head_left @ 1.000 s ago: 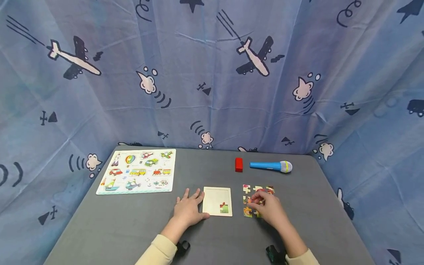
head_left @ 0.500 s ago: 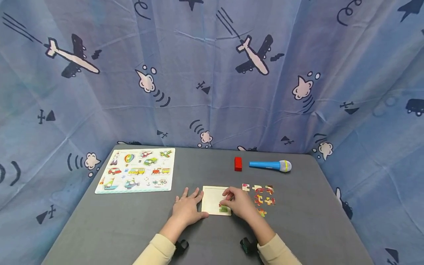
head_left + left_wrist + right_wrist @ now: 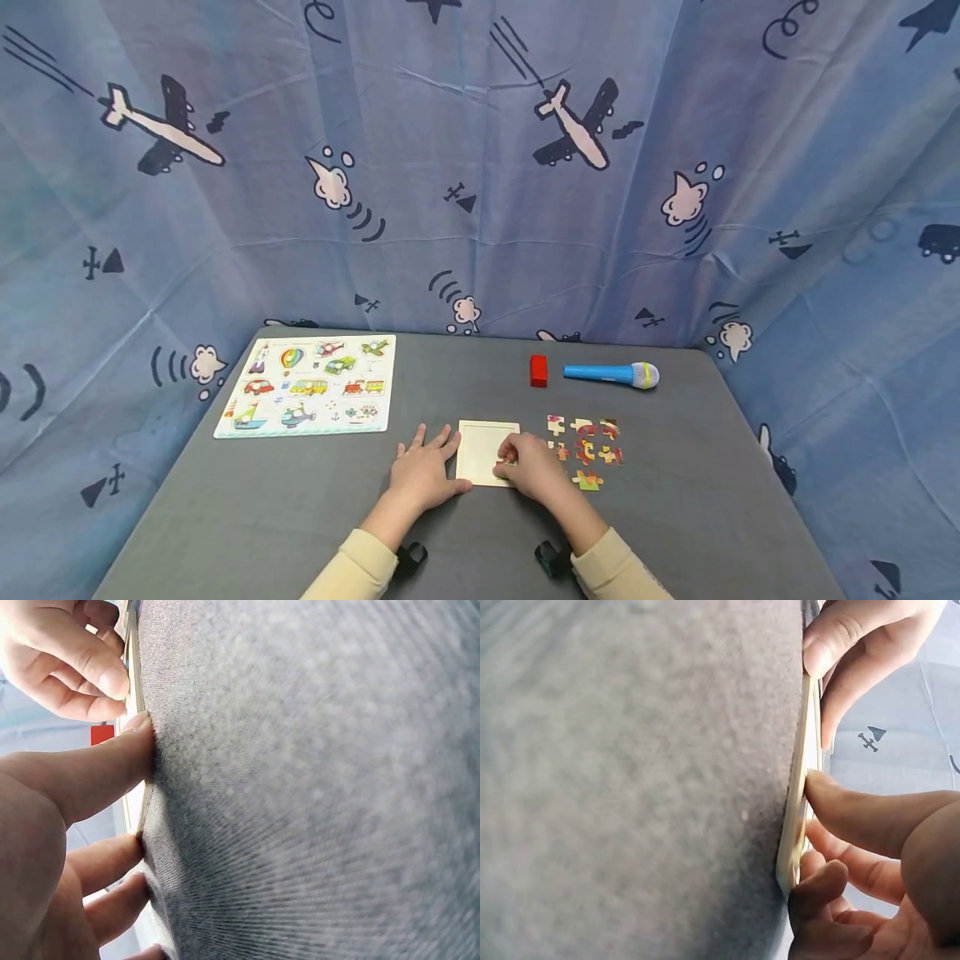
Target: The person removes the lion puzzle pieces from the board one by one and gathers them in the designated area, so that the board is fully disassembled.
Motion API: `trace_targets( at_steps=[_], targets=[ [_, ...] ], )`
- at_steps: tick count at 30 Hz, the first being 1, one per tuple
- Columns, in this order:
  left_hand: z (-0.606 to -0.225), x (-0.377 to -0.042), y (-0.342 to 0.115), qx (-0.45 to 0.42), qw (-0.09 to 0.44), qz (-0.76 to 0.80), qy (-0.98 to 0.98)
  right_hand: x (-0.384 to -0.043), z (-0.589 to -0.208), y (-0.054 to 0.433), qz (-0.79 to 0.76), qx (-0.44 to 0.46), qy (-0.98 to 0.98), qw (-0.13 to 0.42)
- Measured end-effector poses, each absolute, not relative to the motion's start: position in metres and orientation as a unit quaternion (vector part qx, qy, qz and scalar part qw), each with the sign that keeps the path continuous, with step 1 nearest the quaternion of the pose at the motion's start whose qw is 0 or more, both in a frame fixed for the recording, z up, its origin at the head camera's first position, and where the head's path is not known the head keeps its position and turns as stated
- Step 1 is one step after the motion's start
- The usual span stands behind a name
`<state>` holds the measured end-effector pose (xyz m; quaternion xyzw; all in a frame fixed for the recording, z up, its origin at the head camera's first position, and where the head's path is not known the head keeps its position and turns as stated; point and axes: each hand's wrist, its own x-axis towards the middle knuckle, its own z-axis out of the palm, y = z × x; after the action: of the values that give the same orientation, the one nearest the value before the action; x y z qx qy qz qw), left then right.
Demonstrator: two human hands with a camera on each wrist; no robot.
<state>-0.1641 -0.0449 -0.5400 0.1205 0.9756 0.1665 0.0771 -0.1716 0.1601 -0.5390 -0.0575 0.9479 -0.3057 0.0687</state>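
My left hand (image 3: 422, 477) lies spread beside a shallow wooden puzzle tray (image 3: 478, 452), its thumb and fingertips at the tray's edge. Over the tray's lower right, my right hand (image 3: 531, 468) bends its fingers and thumb together around a small puzzle piece (image 3: 505, 463), of which only a little red and green shows. In the right wrist view the thumb (image 3: 855, 814) comes down at the tray's surface with the other fingers curled behind it. To the right lie several loose jigsaw pieces (image 3: 585, 452) in rows, some partly hidden behind the right hand.
A red block (image 3: 538, 371) and a blue toy microphone (image 3: 611, 375) lie behind the loose pieces. At the back left is a picture board of vehicles (image 3: 307, 387). A blue patterned curtain (image 3: 480, 167) hangs behind the grey table (image 3: 247, 517).
My right hand has moved left from the loose pieces onto the tray and lowered at its lower right corner. The left hand stays in place.
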Motion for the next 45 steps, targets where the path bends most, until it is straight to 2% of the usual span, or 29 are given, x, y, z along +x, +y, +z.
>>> trace_targets(
  at_steps=[9, 16, 21, 34, 45],
  targets=[
    [-0.539, -0.164, -0.047, 0.118, 0.076, 0.171, 0.975, -0.17, -0.539, 0.161, -0.301, -0.05, 0.95, 0.073],
    [-0.541, -0.165, -0.047, 0.117, 0.081, 0.165, 0.976, -0.168, -0.532, 0.161, -0.357, -0.029, 0.93, 0.077],
    [-0.544, -0.166, -0.047, 0.115, 0.078, 0.168, 0.976, -0.163, -0.523, 0.17, -0.415, 0.0, 0.909, 0.051],
    [-0.541, -0.163, -0.047, 0.123, 0.078, 0.175, 0.974, -0.142, -0.51, 0.247, -0.426, 0.046, 0.903, 0.0],
    [-0.542, -0.165, -0.046, 0.124, 0.084, 0.166, 0.975, -0.122, -0.519, 0.311, -0.388, 0.116, 0.914, 0.021]
  ],
)
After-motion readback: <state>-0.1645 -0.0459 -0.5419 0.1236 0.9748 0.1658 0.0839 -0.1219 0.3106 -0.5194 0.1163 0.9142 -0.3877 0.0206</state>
